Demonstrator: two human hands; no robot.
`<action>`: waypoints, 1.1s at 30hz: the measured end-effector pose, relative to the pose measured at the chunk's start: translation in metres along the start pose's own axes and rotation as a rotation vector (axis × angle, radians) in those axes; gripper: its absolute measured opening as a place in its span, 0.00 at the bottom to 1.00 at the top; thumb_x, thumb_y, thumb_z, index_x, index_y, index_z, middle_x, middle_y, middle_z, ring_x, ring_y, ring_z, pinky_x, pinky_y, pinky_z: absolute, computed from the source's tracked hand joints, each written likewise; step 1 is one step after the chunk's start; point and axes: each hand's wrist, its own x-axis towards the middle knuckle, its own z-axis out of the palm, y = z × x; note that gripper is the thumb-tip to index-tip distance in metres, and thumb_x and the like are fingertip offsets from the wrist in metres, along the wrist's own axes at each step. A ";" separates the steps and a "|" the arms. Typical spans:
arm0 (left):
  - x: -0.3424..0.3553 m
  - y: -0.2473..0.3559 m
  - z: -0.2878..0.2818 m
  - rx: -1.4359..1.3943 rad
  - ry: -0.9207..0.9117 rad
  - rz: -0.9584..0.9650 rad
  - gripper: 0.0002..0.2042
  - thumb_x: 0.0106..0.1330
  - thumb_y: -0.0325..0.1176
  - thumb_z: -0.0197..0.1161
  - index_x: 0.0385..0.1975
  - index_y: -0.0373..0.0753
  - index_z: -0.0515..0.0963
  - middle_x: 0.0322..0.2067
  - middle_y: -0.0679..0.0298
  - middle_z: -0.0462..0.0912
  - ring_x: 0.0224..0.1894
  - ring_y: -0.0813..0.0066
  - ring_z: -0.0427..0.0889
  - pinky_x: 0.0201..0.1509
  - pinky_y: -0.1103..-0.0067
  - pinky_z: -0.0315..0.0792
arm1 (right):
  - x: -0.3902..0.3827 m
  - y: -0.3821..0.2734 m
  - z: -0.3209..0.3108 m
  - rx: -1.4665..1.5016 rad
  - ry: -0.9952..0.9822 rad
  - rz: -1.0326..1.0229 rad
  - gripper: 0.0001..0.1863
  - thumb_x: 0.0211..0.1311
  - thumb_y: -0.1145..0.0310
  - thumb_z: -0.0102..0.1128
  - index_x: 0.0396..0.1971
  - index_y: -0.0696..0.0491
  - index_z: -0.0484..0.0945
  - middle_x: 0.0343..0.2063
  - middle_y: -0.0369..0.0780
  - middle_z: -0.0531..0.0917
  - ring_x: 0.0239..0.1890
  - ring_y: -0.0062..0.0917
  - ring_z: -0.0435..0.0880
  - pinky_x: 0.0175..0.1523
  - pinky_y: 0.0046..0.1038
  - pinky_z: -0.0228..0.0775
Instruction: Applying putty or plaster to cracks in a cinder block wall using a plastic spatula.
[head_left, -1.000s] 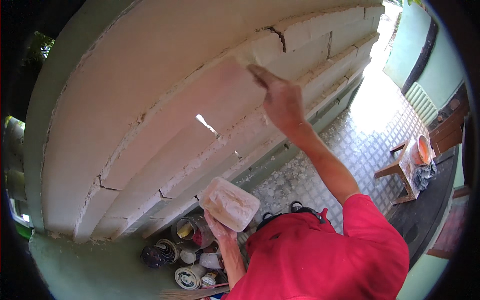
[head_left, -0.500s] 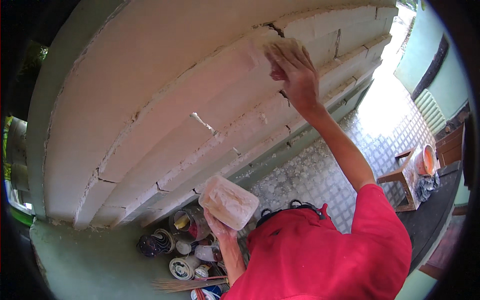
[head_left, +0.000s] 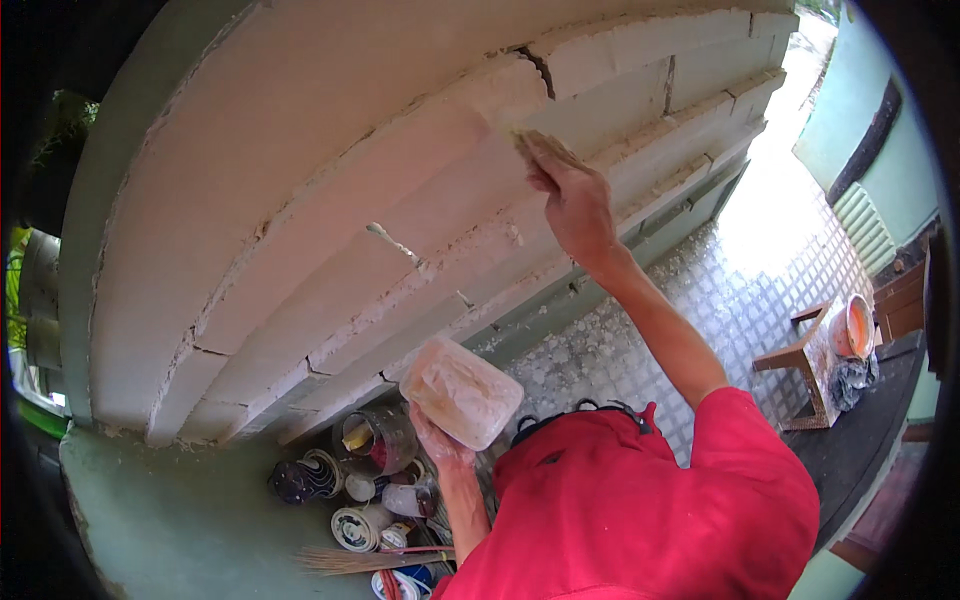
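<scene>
My left hand [head_left: 445,440] holds a whitish rectangular plastic tub [head_left: 470,425] from below, near my body. Pale pink paste [head_left: 460,385] is smeared inside it. Up at the wall, my right hand [head_left: 575,205] is closed on a thin, pale yellowish piece [head_left: 528,143]; the fingers hide most of it, and its kind does not show. That piece is at the pale wall [head_left: 290,250] of stepped, block-like courses, beside a smoothed, whiter patch. A dark crack [head_left: 537,72] runs through the course just above my right hand.
Buckets [head_left: 375,440] and paint cans [head_left: 360,527] crowd the lower left corner, with a straw broom [head_left: 345,560] beside them. At right, a spattered wooden stool [head_left: 820,365] bears an orange-lined bucket [head_left: 853,325] and a dark plastic bag [head_left: 853,380]. The patterned floor [head_left: 680,300] is spotted white.
My right hand has moved down and a little left along the wall, baring the crack more. My left hand and the tub have hardly shifted.
</scene>
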 end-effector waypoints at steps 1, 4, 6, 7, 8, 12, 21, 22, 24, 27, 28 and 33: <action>-0.002 -0.002 0.001 0.019 0.004 0.025 0.30 0.68 0.54 0.50 0.67 0.47 0.61 0.65 0.63 0.65 0.65 0.55 0.67 0.65 0.53 0.66 | 0.008 -0.010 -0.006 0.005 -0.006 -0.004 0.27 0.55 0.82 0.53 0.57 0.52 0.75 0.52 0.45 0.79 0.54 0.41 0.78 0.56 0.35 0.73; -0.007 -0.006 -0.006 -0.017 -0.021 0.024 0.30 0.68 0.54 0.51 0.67 0.47 0.62 0.65 0.63 0.66 0.65 0.55 0.66 0.65 0.53 0.66 | 0.028 -0.032 -0.014 -0.050 0.057 0.236 0.25 0.54 0.83 0.53 0.55 0.55 0.76 0.48 0.48 0.81 0.47 0.43 0.81 0.51 0.36 0.75; -0.012 -0.009 -0.005 -0.023 -0.012 0.021 0.30 0.68 0.54 0.51 0.67 0.47 0.61 0.65 0.63 0.66 0.65 0.55 0.67 0.65 0.52 0.66 | 0.038 -0.032 0.004 -0.159 -0.019 0.431 0.30 0.50 0.84 0.56 0.58 0.56 0.73 0.46 0.51 0.81 0.44 0.48 0.81 0.48 0.40 0.74; -0.012 -0.009 -0.005 -0.030 -0.009 0.020 0.30 0.68 0.54 0.51 0.67 0.47 0.61 0.65 0.62 0.66 0.65 0.55 0.67 0.64 0.52 0.66 | 0.035 -0.034 0.016 -0.159 -0.019 0.432 0.30 0.50 0.84 0.56 0.58 0.56 0.73 0.46 0.51 0.81 0.44 0.48 0.81 0.48 0.40 0.74; -0.012 -0.011 -0.005 -0.029 -0.010 0.017 0.30 0.68 0.54 0.51 0.67 0.47 0.61 0.65 0.62 0.66 0.65 0.55 0.67 0.64 0.52 0.66 | 0.030 -0.034 0.029 -0.212 -0.011 0.367 0.32 0.50 0.83 0.56 0.60 0.56 0.71 0.45 0.51 0.81 0.44 0.48 0.81 0.47 0.41 0.74; -0.017 -0.012 -0.006 -0.066 -0.005 0.004 0.30 0.68 0.54 0.50 0.67 0.47 0.61 0.64 0.61 0.67 0.64 0.54 0.68 0.63 0.52 0.68 | 0.021 -0.035 0.033 -0.228 -0.032 0.255 0.34 0.49 0.83 0.55 0.62 0.53 0.68 0.43 0.49 0.82 0.43 0.48 0.81 0.46 0.43 0.74; -0.023 -0.008 0.006 -0.064 0.014 0.020 0.29 0.69 0.53 0.49 0.66 0.46 0.62 0.64 0.61 0.68 0.63 0.55 0.69 0.63 0.52 0.68 | 0.034 -0.026 0.014 -0.154 0.071 0.291 0.30 0.53 0.82 0.52 0.60 0.55 0.70 0.43 0.45 0.84 0.42 0.44 0.83 0.47 0.40 0.75; -0.023 -0.010 0.008 -0.079 0.005 0.021 0.29 0.69 0.53 0.49 0.66 0.46 0.62 0.63 0.61 0.68 0.63 0.54 0.69 0.63 0.53 0.68 | 0.030 -0.028 0.027 -0.211 0.041 0.266 0.31 0.52 0.82 0.52 0.61 0.55 0.69 0.45 0.45 0.83 0.42 0.44 0.82 0.47 0.40 0.75; -0.021 -0.011 0.004 -0.088 0.012 0.014 0.29 0.69 0.53 0.49 0.66 0.46 0.62 0.63 0.61 0.68 0.63 0.54 0.69 0.63 0.53 0.68 | 0.021 -0.041 0.038 -0.216 -0.019 0.186 0.33 0.52 0.82 0.52 0.63 0.54 0.66 0.48 0.44 0.82 0.43 0.45 0.82 0.48 0.41 0.75; -0.026 -0.009 -0.001 -0.083 0.039 0.016 0.29 0.69 0.52 0.49 0.66 0.46 0.62 0.63 0.60 0.68 0.63 0.54 0.69 0.63 0.53 0.68 | 0.008 -0.043 0.033 -0.078 -0.093 0.173 0.33 0.52 0.83 0.51 0.63 0.54 0.67 0.47 0.44 0.82 0.43 0.44 0.83 0.49 0.41 0.75; -0.028 -0.008 0.000 -0.069 0.051 0.018 0.29 0.69 0.52 0.49 0.66 0.45 0.62 0.63 0.60 0.68 0.63 0.54 0.70 0.63 0.53 0.68 | 0.009 -0.041 0.025 -0.074 -0.094 0.173 0.33 0.52 0.83 0.51 0.63 0.54 0.67 0.47 0.44 0.82 0.43 0.44 0.83 0.49 0.41 0.75; -0.024 -0.011 0.004 -0.065 0.046 0.029 0.29 0.69 0.52 0.49 0.66 0.45 0.62 0.63 0.60 0.69 0.62 0.55 0.70 0.63 0.54 0.69 | 0.027 -0.022 0.026 -0.078 0.122 0.320 0.29 0.57 0.83 0.49 0.61 0.49 0.72 0.43 0.47 0.83 0.43 0.42 0.84 0.47 0.37 0.76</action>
